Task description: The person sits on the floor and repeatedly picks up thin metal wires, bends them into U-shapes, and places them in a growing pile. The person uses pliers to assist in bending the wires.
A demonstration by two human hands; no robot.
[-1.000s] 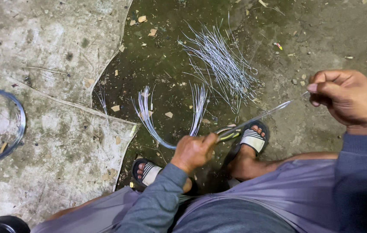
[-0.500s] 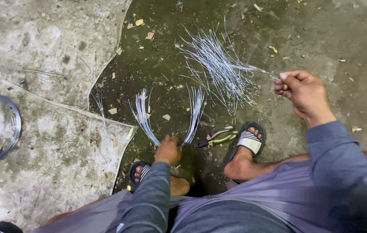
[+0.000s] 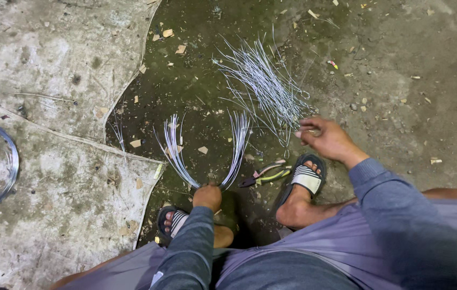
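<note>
No packages, labels, signs or screens appear anywhere on this patch of bare, littered ground, from the near edge to the far, left to right.

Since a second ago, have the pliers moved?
Yes. The pliers left the left hand and now lie on the ground beside the right sandal.

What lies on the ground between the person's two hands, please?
In the head view, pliers with yellow-green handles lie between the left hand and the right hand.
</note>
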